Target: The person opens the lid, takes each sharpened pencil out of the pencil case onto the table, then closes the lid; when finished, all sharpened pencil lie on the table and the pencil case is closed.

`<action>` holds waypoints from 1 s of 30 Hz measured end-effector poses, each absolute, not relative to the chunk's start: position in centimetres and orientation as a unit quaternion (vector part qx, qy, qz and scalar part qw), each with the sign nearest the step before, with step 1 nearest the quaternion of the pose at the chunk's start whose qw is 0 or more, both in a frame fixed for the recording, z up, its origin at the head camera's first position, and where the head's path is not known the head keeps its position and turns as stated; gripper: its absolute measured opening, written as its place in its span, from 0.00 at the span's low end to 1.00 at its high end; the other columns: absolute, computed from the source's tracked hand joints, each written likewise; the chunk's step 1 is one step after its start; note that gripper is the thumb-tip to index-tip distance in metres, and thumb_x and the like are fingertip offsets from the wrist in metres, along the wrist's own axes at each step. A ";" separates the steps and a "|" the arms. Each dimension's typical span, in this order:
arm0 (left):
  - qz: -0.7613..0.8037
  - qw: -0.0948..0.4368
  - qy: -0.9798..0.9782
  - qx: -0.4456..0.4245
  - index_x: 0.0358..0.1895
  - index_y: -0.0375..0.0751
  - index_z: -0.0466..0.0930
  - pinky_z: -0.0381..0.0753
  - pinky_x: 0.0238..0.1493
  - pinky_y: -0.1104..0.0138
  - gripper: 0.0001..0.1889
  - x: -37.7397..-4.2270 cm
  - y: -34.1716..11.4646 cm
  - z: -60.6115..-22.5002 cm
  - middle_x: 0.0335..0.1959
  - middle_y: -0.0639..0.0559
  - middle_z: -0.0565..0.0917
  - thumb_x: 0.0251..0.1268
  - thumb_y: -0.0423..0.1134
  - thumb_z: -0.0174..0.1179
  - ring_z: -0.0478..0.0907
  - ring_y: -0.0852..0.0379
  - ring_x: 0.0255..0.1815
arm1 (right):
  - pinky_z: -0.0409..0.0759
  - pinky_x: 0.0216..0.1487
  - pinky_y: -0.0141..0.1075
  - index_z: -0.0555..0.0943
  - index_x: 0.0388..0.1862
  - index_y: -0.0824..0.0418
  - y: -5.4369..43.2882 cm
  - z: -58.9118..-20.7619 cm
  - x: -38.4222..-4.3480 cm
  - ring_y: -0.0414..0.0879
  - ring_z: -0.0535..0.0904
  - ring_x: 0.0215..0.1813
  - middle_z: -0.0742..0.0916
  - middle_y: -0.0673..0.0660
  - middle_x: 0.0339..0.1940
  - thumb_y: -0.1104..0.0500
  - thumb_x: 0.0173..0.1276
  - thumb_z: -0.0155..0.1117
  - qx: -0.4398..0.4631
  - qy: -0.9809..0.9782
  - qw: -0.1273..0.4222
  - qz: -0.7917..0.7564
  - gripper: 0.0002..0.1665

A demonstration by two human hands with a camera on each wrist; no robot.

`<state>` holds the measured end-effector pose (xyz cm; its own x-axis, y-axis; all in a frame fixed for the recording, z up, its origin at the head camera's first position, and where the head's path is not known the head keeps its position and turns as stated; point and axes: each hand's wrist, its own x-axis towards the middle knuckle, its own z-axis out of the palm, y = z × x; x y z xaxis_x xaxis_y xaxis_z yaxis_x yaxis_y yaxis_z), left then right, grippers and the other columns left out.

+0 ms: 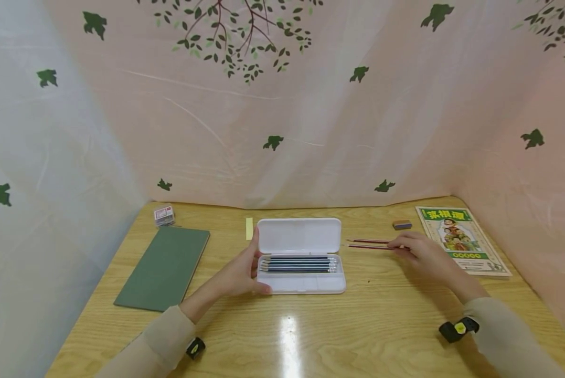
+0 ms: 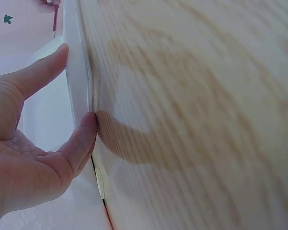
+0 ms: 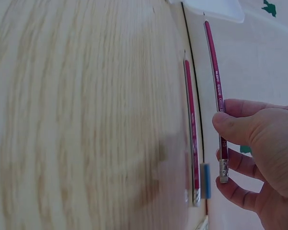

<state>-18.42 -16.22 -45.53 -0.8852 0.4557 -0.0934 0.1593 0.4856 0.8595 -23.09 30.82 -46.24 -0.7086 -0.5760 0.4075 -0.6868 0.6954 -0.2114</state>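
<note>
A white pencil case [image 1: 302, 286] lies with its lid raised, a row of dark blue pencils [image 1: 298, 264] in its tray. My left hand [image 1: 240, 270] holds the case at its left end, thumb on the front corner and fingers along the side; the left wrist view shows the fingertips [image 2: 88, 122] against the case wall [image 2: 77, 62]. To the right of the case, my right hand [image 1: 421, 254] pinches a red pencil [image 3: 214, 72] near its eraser end, raised above the table. Another red pencil [image 3: 191, 124] lies on the wood just beyond it.
A blue-and-brown eraser [image 1: 402, 224] sits behind the right hand, left of an illustrated booklet [image 1: 480, 265]. On the left are a green notebook [image 1: 164, 268] and a small white-and-red box [image 1: 163, 215]. A yellow paper strip [image 1: 249, 229] lies beside the lid.
</note>
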 end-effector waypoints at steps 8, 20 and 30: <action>0.482 0.156 0.843 0.182 0.81 0.48 0.20 0.73 0.65 0.52 0.75 -18.4 -16.3 -45.5 0.56 0.39 0.72 0.47 0.33 0.81 0.74 0.47 0.56 | 0.82 0.37 0.46 0.89 0.43 0.57 32.3 -47.0 -23.3 0.48 0.83 0.41 0.86 0.53 0.41 0.71 0.59 0.75 0.345 -0.907 0.161 0.180 0.15; 0.478 0.154 0.845 0.182 0.81 0.48 0.19 0.73 0.65 0.53 0.75 -18.5 -16.4 -45.7 0.56 0.40 0.72 0.47 0.34 0.81 0.74 0.48 0.55 | 0.82 0.35 0.43 0.89 0.43 0.57 33.1 -47.6 -24.0 0.46 0.83 0.39 0.86 0.52 0.40 0.70 0.62 0.73 0.317 -0.923 0.132 0.176 0.13; 0.500 0.159 0.828 0.197 0.80 0.47 0.16 0.75 0.63 0.52 0.75 -18.4 -16.4 -45.7 0.57 0.36 0.74 0.48 0.28 0.79 0.77 0.46 0.57 | 0.83 0.37 0.43 0.89 0.43 0.55 33.2 -48.0 -24.6 0.46 0.82 0.38 0.86 0.51 0.39 0.69 0.62 0.73 0.312 -0.928 0.109 0.171 0.13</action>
<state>-18.43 -16.35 -45.67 -0.8719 0.4852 -0.0663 0.1668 0.4216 0.8913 -24.55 33.21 -47.96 -0.7810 -0.5428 0.3088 -0.6172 0.7465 -0.2488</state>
